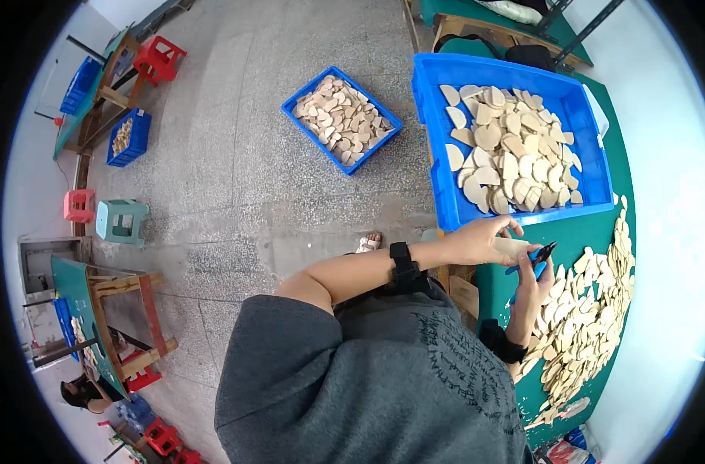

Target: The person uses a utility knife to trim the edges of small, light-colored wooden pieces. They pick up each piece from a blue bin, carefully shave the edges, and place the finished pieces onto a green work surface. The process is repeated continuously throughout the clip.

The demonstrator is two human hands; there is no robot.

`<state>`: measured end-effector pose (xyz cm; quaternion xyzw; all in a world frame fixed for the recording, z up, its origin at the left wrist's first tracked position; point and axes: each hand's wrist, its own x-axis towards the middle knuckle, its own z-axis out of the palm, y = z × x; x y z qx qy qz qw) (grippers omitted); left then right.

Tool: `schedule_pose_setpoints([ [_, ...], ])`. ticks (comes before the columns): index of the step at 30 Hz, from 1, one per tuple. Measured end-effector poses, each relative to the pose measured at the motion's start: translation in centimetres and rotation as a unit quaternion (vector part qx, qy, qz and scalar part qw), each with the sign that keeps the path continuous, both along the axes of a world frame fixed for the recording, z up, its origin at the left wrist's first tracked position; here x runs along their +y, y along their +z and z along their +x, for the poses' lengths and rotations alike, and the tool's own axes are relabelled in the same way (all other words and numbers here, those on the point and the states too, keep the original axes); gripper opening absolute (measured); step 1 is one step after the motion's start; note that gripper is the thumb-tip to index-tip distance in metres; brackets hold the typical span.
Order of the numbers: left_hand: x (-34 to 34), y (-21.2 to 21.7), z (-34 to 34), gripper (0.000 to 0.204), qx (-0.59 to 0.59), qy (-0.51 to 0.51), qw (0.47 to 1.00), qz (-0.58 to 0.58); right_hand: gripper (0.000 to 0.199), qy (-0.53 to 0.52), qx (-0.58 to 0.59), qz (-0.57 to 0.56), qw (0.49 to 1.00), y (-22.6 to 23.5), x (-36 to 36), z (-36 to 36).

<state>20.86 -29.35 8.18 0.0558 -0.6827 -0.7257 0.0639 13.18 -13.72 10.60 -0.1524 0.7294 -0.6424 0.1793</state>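
My left hand (484,240) holds a pale flat wooden piece (515,247) over the edge of the green table (592,236), just below the blue crate. My right hand (532,290) grips a small tool with blue handles and a dark tip (539,257), its tip close to that piece. A black band sits on each wrist. A large blue crate (445,162) on the table holds many rounded wooden pieces. To the right of my right hand, a long heap of similar wooden pieces (592,317) lies on the green surface.
A smaller blue crate (302,97) of wooden pieces rests on the grey speckled floor. Red, pink and teal stools (120,220) and wooden benches (105,325) with more blue bins stand at the left. My foot in a sandal (370,243) shows on the floor.
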Motion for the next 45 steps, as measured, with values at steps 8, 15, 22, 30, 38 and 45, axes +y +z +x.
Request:
schedule_pose_setpoints([
  [8,-5.2,-0.7,3.9,0.039,-0.062,-0.032,0.985,0.157,0.009,0.053,0.077,0.065,0.993,2.6,-6.4,3.1],
  [15,-5.5,-0.1,0.3,0.035,-0.131,-0.114,0.980,0.098,0.013,-0.033,-0.004,0.039,0.999,2.3,-3.4,1.7],
  [22,-2.4,-1.0,-9.2,0.028,-0.168,-0.176,0.970,0.002,0.013,-0.220,-0.043,-0.005,0.974,-0.3,7.0,-3.8],
  [30,2.7,-0.9,-19.2,0.028,-0.243,-0.092,0.962,-0.086,0.017,-0.209,-0.199,0.000,0.957,-6.6,13.8,-13.5],
  [38,8.5,-1.7,-29.4,0.019,-0.130,-0.123,0.899,-0.399,0.019,-0.082,-0.360,-0.091,0.925,-13.1,14.8,-19.8],
  [45,9.8,-3.7,-36.0,0.018,-0.049,-0.209,0.804,-0.555,0.020,-0.031,-0.373,-0.054,0.926,-15.5,15.7,-23.2],
])
